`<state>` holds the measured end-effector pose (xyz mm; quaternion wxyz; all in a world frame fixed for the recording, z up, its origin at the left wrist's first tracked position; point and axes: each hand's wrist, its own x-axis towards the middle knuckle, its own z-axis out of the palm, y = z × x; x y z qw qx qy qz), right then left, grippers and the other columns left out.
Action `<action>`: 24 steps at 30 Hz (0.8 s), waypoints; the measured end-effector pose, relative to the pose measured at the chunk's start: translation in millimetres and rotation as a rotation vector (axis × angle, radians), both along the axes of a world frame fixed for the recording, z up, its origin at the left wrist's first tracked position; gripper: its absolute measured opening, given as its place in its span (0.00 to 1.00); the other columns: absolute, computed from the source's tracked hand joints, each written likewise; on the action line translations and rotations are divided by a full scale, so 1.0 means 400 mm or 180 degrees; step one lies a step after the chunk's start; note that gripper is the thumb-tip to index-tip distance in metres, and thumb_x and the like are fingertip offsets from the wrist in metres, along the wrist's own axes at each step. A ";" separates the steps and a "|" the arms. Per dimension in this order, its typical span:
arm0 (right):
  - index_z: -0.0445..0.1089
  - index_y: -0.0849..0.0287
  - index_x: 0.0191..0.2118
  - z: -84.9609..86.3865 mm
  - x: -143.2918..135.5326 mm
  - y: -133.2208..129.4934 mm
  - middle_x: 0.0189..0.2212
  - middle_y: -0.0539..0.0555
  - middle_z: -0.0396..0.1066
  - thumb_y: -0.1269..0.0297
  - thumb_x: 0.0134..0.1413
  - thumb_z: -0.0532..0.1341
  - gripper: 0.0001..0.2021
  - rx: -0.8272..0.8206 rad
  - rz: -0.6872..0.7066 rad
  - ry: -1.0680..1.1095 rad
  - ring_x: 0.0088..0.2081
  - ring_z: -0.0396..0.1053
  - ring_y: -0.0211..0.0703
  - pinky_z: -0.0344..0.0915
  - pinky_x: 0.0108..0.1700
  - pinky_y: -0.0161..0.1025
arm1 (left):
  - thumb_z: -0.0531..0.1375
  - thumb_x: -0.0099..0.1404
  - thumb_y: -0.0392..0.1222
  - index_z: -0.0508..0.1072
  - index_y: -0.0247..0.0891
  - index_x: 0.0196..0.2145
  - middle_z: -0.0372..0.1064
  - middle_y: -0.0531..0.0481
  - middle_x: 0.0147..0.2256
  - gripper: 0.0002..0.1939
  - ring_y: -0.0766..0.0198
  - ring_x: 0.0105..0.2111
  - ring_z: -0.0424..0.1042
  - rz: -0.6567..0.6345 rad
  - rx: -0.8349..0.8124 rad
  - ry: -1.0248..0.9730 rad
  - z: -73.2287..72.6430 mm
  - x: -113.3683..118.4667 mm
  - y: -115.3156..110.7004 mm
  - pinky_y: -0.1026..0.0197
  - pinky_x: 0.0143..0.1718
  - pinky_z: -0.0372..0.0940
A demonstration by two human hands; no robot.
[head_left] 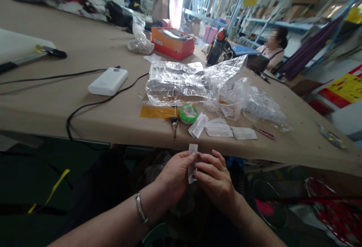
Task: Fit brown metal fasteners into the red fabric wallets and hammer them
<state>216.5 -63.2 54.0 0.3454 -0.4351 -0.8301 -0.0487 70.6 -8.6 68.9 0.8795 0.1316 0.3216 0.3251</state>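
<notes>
Just below the table's front edge, my left hand (172, 175) pinches a narrow, whitish label strip (193, 149) between thumb and fingers. The strip stands roughly upright. From the other side, my right hand (216, 179) has its fingertips closed on the strip's right edge, with its upper fingers bent above. On the table in front lie small stacks of printed labels (218, 129). To their left are a round green-rimmed container (188, 120), a pen-shaped tool with a metal tip (174, 124) and an amber film strip (155, 112). Pink tweezers (264, 132) lie at the right.
Clear plastic bags (175, 81) spread behind the labels. A white power bank (109, 82) and a black cable (82, 107) lie left. Farther back stand an orange-red box (172, 49) and a dark bottle (216, 47). Another person (273, 51) sits at the right.
</notes>
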 end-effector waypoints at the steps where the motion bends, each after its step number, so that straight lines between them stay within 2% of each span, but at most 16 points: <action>1: 0.70 0.49 0.46 0.004 0.012 0.006 0.41 0.50 0.75 0.71 0.55 0.59 0.13 -0.0006 -0.0051 -0.0022 0.52 0.65 0.47 0.56 0.59 0.53 | 0.59 0.60 0.32 0.73 0.30 0.31 0.70 0.47 0.27 0.03 0.70 0.23 0.69 -0.0019 0.0034 0.0131 0.004 -0.001 0.001 0.69 0.23 0.64; 3: 0.66 0.53 0.52 0.012 0.044 0.029 0.44 0.55 0.73 0.70 0.57 0.58 0.17 0.0013 -0.0350 -0.0055 0.53 0.63 0.49 0.60 0.56 0.52 | 0.58 0.62 0.33 0.73 0.30 0.33 0.71 0.46 0.28 0.04 0.68 0.25 0.71 -0.0099 0.0105 0.0421 0.009 -0.005 0.000 0.65 0.28 0.68; 5: 0.63 0.60 0.56 0.015 0.078 0.059 0.47 0.61 0.70 0.67 0.58 0.57 0.20 -0.0011 -0.0900 -0.0207 0.54 0.61 0.53 0.62 0.54 0.53 | 0.58 0.63 0.36 0.72 0.30 0.36 0.72 0.45 0.29 0.06 0.66 0.25 0.71 -0.0203 0.0202 0.0733 0.008 -0.011 -0.005 0.63 0.29 0.68; 7: 0.64 0.64 0.56 0.011 0.104 0.085 0.49 0.64 0.67 0.65 0.58 0.56 0.20 -0.0095 -0.1417 -0.0512 0.54 0.60 0.56 0.61 0.55 0.55 | 0.59 0.63 0.38 0.71 0.31 0.40 0.72 0.46 0.29 0.09 0.66 0.25 0.71 -0.0298 0.0313 0.0981 -0.001 -0.017 -0.012 0.64 0.28 0.68; 9: 0.66 0.64 0.54 0.002 0.118 0.097 0.50 0.64 0.68 0.66 0.58 0.56 0.18 -0.0134 -0.1632 -0.0783 0.53 0.61 0.57 0.61 0.55 0.55 | 0.58 0.63 0.38 0.70 0.32 0.43 0.71 0.48 0.27 0.11 0.67 0.24 0.71 -0.0378 0.0377 0.1110 -0.013 -0.023 -0.019 0.65 0.27 0.67; 11: 0.68 0.63 0.51 -0.008 0.123 0.100 0.48 0.61 0.69 0.68 0.59 0.55 0.16 -0.0065 -0.1639 -0.0814 0.51 0.63 0.54 0.61 0.54 0.52 | 0.57 0.63 0.37 0.69 0.33 0.42 0.70 0.49 0.26 0.10 0.68 0.23 0.70 -0.0420 0.0388 0.1140 -0.025 -0.028 -0.026 0.66 0.25 0.65; 15: 0.72 0.59 0.43 -0.017 0.130 0.098 0.41 0.57 0.73 0.68 0.59 0.56 0.10 0.0089 -0.1564 -0.0400 0.46 0.67 0.49 0.63 0.51 0.47 | 0.57 0.63 0.37 0.67 0.34 0.35 0.70 0.50 0.24 0.03 0.68 0.21 0.69 -0.0433 0.0374 0.1183 -0.034 -0.037 -0.031 0.67 0.24 0.64; 18: 0.72 0.58 0.36 -0.015 0.140 0.105 0.38 0.56 0.74 0.68 0.58 0.57 0.06 0.0093 -0.1496 -0.0096 0.44 0.69 0.47 0.64 0.49 0.46 | 0.58 0.61 0.35 0.68 0.32 0.33 0.70 0.48 0.24 0.03 0.68 0.21 0.69 -0.0502 0.0408 0.1172 -0.027 -0.043 -0.027 0.66 0.24 0.64; 21: 0.71 0.57 0.33 -0.009 0.138 0.104 0.35 0.55 0.74 0.69 0.57 0.58 0.05 0.0154 -0.1391 0.0351 0.42 0.71 0.46 0.66 0.46 0.46 | 0.57 0.61 0.34 0.70 0.30 0.34 0.72 0.45 0.25 0.04 0.66 0.21 0.70 -0.0497 0.0354 0.1114 -0.013 -0.047 -0.022 0.64 0.24 0.65; 24: 0.70 0.55 0.34 0.005 0.099 0.079 0.36 0.54 0.74 0.71 0.56 0.59 0.05 0.0332 -0.0965 0.0783 0.44 0.70 0.45 0.67 0.47 0.47 | 0.56 0.61 0.33 0.71 0.29 0.34 0.73 0.42 0.27 0.06 0.64 0.21 0.70 -0.0519 0.0206 0.0997 0.003 -0.051 -0.019 0.61 0.26 0.67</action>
